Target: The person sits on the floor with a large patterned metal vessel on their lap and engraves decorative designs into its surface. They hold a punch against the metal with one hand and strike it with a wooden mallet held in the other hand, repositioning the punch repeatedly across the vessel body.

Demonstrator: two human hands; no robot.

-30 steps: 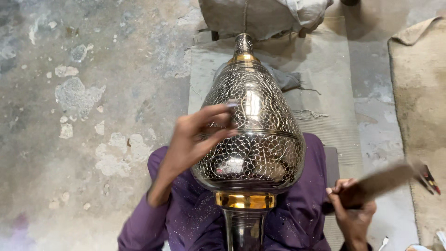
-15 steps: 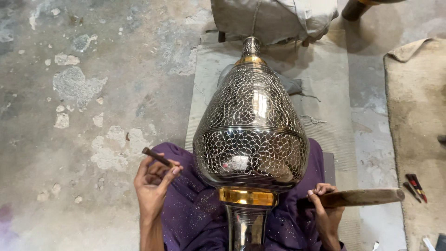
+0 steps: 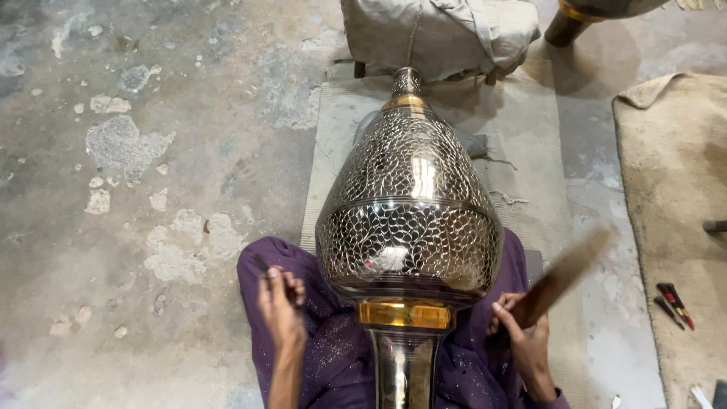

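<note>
We are working the engraved metal vase [image 3: 409, 220] lying across our lap on the mat [image 3: 530, 136]. Our left hand [image 3: 280, 307] is pinching a small chisel [image 3: 263, 266]; our right hand [image 3: 522, 337] is gripping a flat wooden mallet [image 3: 564, 274]. Next, we judge, calls for seating the chisel on the pattern.

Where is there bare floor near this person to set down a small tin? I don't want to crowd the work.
Free: the concrete floor left of the mat, beyond the left hand. The beige cloth at right is mostly bare above the red-handled tools. Crowded: the lap, filled by the vase, and the right hand with its flat stick.
</note>
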